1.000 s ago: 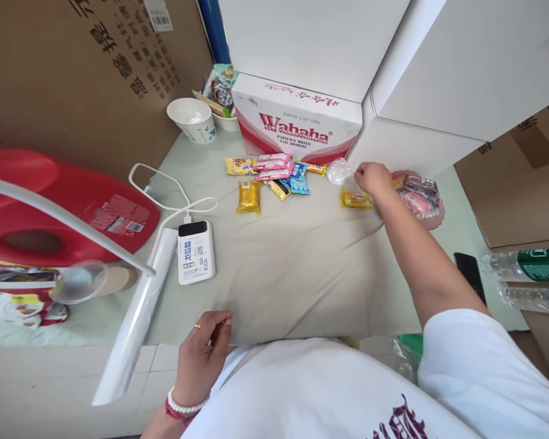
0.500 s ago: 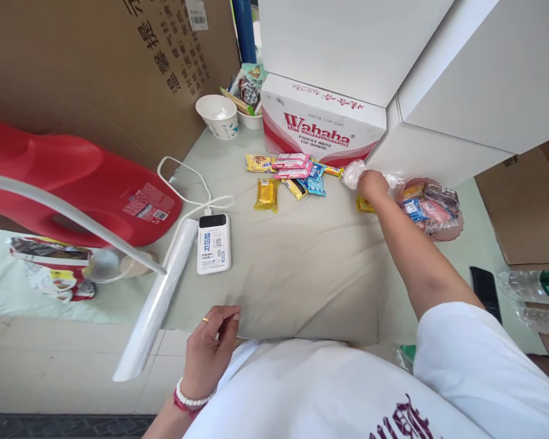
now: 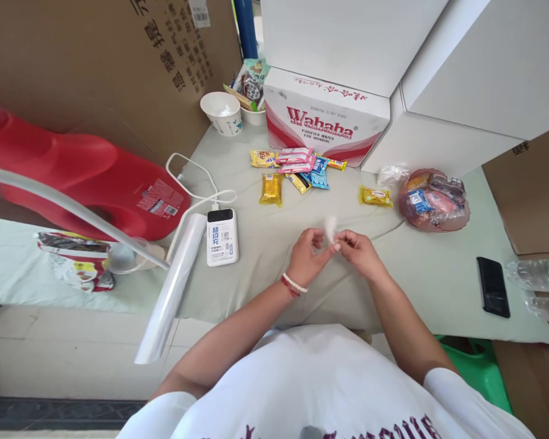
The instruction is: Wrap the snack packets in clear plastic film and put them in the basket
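both hands meet over the middle of the cloth-covered desk [image 3: 421, 274]. left hand [image 3: 307, 259] and right hand [image 3: 357, 251] each pinch a small clear wrapper [image 3: 330, 227] that stands up between the fingertips, both in a narrow grip closed on it. judged best handled by holding one edge fixed while the other fingers part the film gently, low over the desk. loose snack packets [image 3: 297, 169] lie beyond; a bagged bundle of snacks [image 3: 432, 200] lies far right; a power bank [image 3: 222, 237] lies left.

White wisp [image 3: 330, 227]; red-white box [image 3: 324, 125]; black phone [image 3: 493, 277].
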`<state>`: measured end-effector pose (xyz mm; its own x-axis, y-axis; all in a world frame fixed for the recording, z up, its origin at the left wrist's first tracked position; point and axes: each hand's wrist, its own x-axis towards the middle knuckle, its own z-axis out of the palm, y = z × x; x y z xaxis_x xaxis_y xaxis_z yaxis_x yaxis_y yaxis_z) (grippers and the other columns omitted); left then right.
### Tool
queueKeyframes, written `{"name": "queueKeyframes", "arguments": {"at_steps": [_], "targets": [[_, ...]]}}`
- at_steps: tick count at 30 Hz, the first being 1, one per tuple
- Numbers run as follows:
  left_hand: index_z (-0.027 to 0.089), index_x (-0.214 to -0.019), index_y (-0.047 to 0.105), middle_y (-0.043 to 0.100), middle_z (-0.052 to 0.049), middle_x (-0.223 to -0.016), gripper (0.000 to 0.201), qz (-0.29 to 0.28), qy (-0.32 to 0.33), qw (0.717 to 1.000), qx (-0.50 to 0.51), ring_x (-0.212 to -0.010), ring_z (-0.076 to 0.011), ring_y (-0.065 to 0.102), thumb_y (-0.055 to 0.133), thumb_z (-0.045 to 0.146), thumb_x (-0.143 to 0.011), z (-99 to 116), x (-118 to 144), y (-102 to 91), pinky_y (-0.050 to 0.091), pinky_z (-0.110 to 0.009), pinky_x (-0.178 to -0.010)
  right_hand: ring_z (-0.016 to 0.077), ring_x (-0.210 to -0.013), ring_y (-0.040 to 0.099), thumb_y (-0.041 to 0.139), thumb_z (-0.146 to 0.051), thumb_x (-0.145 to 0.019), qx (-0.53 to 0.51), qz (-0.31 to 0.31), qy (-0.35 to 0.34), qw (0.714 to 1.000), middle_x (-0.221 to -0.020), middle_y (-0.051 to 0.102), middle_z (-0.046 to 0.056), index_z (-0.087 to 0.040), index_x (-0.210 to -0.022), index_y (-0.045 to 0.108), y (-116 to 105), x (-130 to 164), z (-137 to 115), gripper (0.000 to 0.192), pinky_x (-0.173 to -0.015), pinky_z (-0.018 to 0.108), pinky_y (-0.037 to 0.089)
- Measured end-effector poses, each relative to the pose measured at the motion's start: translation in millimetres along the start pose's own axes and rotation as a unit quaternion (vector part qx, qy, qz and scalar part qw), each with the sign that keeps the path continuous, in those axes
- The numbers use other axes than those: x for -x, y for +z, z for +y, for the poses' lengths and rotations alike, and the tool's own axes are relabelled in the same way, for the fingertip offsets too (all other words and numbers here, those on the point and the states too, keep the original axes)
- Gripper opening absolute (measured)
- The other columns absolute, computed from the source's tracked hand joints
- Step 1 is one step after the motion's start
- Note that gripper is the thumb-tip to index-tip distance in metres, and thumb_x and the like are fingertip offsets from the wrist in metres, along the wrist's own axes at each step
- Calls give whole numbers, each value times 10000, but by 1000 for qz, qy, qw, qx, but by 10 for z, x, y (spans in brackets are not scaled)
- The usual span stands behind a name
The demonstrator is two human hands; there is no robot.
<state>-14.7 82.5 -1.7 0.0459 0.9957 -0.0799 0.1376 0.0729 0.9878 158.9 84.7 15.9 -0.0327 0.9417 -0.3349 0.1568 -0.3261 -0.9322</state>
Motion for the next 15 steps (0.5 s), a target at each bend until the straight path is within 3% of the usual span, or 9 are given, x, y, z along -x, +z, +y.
{"name": "queueKeyframes", "arguments": {"at_steps": [2, 6, 9, 12, 15], "targets": [[187, -745, 592, 586, 5, -759, 336, -45, -14, 999, 5, -745, -144, 544, 740, 487, -770, -91, -59, 81, 441, -267, -696, 106, -605, 432, 746, -449, -743, 5, 4, -9, 1000, -651, 549, -29, -201, -775, 667, 33, 117, 60, 262, -544, 235, 307], [182, -696, 582, 517, 40, -636, 418, -93, -73, 988, 95, -633, -116, 470, 720, 569, -774, -266, -41, 11, 389, -258, -624, 60, -484, 288, 759, -418, -702, -89, 10, 76, 993, -598, 506, -51, -193, -746, 622, -174, 216, 89, 267, -463, 219, 174], [187, -674, 552, 484, 58, -594, 477, -57, -105, 985, 126, -580, -96, 427, 789, 599, -711, -310, -23, -97, 352, -244, -575, 35, -448, 243, 766, -348, -643, -196, 19, 110, 974, -625, 537, -43, -190, -745, 594, -390, 251, 70, 255, -434, 204, 109], [202, -650, 492, 425, 77, -551, 513, -20, -109, 987, 121, -537, -82, 373, 823, 593, -680, -316, -76, -202, 299, -236, -537, 30, -444, 211, 736, -293, -620, -295, 17, 100, 950, -613, 501, -51, -196, -729, 564, -537, 287, 36, 225, -417, 186, 109], [205, -674, 513, 446, 59, -575, 504, -4, -99, 991, 94, -553, -100, 399, 769, 637, -715, -305, -173, -320, 330, -248, -546, 35, -451, 188, 703, -277, -604, -357, 27, 81, 930, -602, 458, -58, -208, -700, 508, -617, 344, 23, 228, -406, 175, 113]]}}
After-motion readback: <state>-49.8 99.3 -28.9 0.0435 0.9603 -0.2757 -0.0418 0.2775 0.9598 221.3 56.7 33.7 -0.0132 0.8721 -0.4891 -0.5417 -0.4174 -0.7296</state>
